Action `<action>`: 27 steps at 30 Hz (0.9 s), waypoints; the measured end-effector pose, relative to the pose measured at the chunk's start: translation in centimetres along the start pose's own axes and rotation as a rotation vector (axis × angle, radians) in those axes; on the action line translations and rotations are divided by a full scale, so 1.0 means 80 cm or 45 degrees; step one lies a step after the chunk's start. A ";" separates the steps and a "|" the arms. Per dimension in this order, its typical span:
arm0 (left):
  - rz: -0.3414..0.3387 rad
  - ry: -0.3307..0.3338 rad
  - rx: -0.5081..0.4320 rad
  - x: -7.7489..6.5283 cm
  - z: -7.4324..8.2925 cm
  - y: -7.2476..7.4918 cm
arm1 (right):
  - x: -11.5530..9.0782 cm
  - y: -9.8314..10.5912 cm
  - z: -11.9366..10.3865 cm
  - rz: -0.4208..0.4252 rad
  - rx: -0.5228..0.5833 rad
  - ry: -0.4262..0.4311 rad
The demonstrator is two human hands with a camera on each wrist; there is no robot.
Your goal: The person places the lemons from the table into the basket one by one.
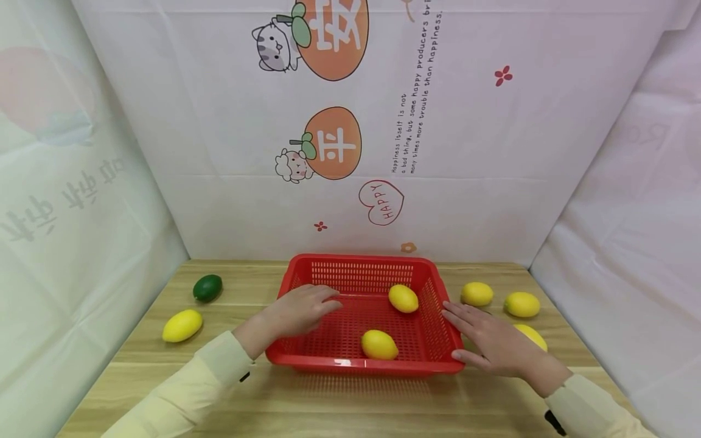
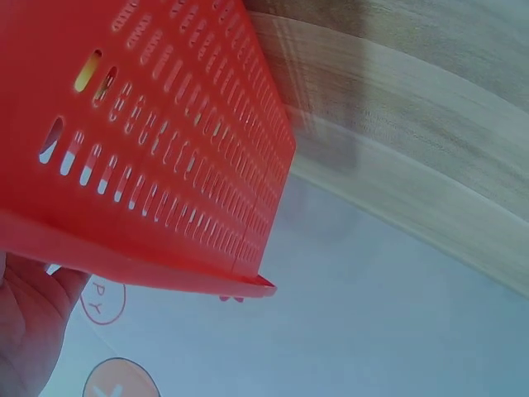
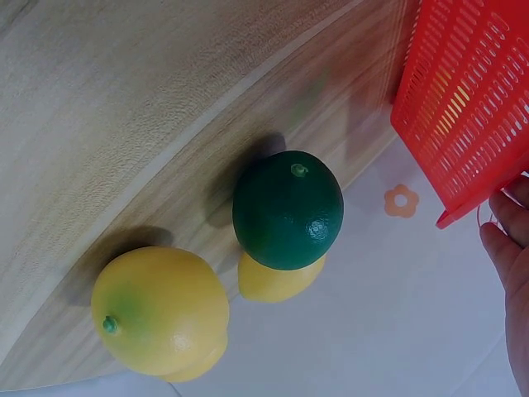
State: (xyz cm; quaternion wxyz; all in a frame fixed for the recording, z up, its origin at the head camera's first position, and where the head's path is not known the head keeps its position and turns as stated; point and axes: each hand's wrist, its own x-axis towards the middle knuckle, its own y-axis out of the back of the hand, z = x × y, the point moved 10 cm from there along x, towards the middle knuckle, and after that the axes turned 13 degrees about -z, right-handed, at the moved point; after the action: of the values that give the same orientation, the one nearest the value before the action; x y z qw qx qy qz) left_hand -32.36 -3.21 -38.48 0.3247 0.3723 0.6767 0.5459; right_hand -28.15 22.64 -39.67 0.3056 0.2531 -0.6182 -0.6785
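Observation:
A red plastic basket [image 1: 306,364] with slotted walls stands on the table, holding one lemon [image 1: 403,298] towards the back right and another lemon [image 1: 379,345] near its front wall. My left hand [image 1: 303,310] is over the basket's left rim, its loosely bent fingers above the inside; nothing shows in its grasp. On the right rim rest the outstretched fingers of my right hand [image 1: 490,337], thumb spread towards the front corner. Beside that hand, the right wrist view has a dark green lime [image 3: 288,211], which the hand hides from the head view.
Left of the basket lie a green lime [image 1: 208,288] and a lemon [image 1: 183,326]. To the right are a lemon [image 1: 477,294], another lemon [image 1: 522,305] and a partly covered lemon [image 1: 532,336]. White printed sheets [image 1: 454,213] enclose the wooden table [image 1: 350,413] at the back and sides.

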 end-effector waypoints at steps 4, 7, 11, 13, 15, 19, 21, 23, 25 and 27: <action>0.026 -0.003 0.021 -0.004 0.000 0.005 | 0.000 -0.001 0.000 -0.001 0.004 -0.001; 0.052 0.002 0.031 -0.009 0.000 0.012 | 0.000 0.000 0.000 0.003 0.006 0.000; 0.067 0.037 0.022 -0.017 -0.005 0.020 | 0.000 0.002 -0.001 0.017 0.000 0.006; 0.070 0.058 0.022 -0.021 -0.009 0.023 | -0.001 0.003 -0.002 0.023 -0.004 0.008; 0.081 0.071 0.016 -0.025 -0.013 0.027 | -0.001 0.005 -0.002 0.024 -0.007 0.009; 0.136 0.071 0.018 -0.035 -0.018 0.038 | 0.000 0.006 -0.003 0.021 -0.010 0.008; 0.180 0.058 0.016 -0.040 -0.019 0.045 | 0.000 0.007 -0.004 0.024 -0.007 0.010; 0.215 0.052 0.029 -0.046 -0.021 0.050 | 0.001 0.008 -0.005 0.026 -0.006 0.011; 0.242 0.048 0.036 -0.051 -0.024 0.054 | 0.001 0.008 -0.005 0.028 -0.007 0.014; 0.255 0.055 0.041 -0.056 -0.027 0.056 | 0.000 0.008 -0.004 0.033 -0.008 0.016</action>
State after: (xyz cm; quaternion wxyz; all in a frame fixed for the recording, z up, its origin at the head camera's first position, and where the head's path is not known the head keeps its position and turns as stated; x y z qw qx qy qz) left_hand -31.25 -7.59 -33.51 0.2478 0.4313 0.6516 0.5726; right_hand -27.85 22.35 -39.10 0.3191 0.2486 -0.6174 -0.6747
